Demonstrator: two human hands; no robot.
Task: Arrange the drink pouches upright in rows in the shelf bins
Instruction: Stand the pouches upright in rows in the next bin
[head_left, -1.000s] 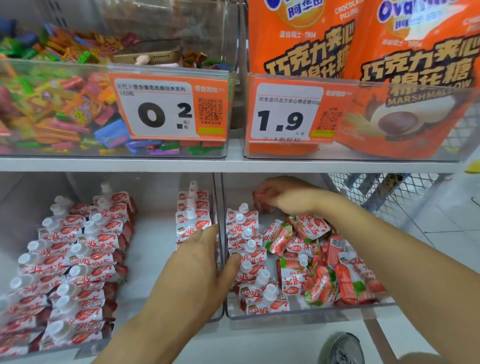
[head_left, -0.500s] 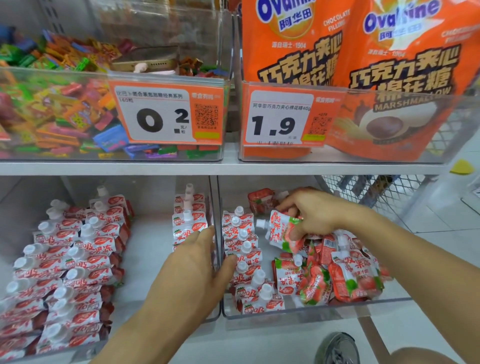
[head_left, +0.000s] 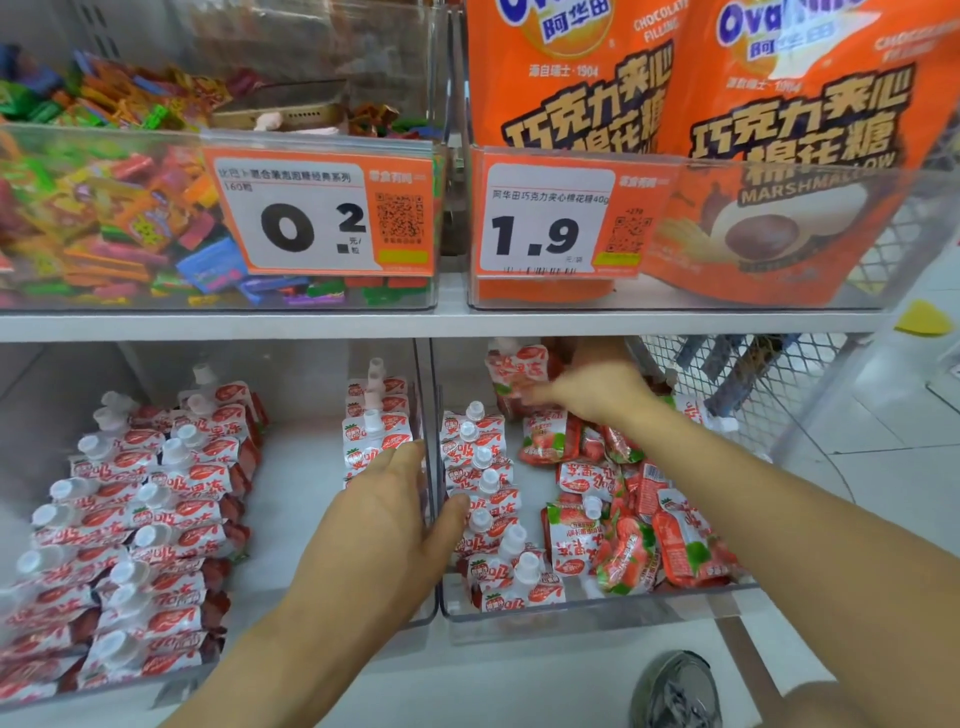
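Note:
Red-and-white strawberry drink pouches with white caps fill two clear bins on the lower shelf. The left bin (head_left: 291, 519) holds upright rows (head_left: 135, 525) on its left side and a short row (head_left: 375, 431) on its right. In the right bin (head_left: 597, 608), one upright row (head_left: 485, 499) runs along the left wall and a loose pile (head_left: 628, 525) lies beside it. My left hand (head_left: 384, 525) rests over the wall between the bins, thumb against that row. My right hand (head_left: 597, 392) reaches to the bin's back, holding one pouch (head_left: 517, 371) upright there.
The upper shelf carries a clear bin of mixed colourful candy (head_left: 104, 208) and a bin of orange Ovaltine marshmallow bags (head_left: 727, 156), each with a price tag. A wire mesh panel (head_left: 769, 384) stands at the right. A grey shoe (head_left: 675, 691) is on the floor below.
My right hand lifted a pouch from the pile and carried it to the back of the right bin, where it now stands upright. The left hand stayed on the divider.

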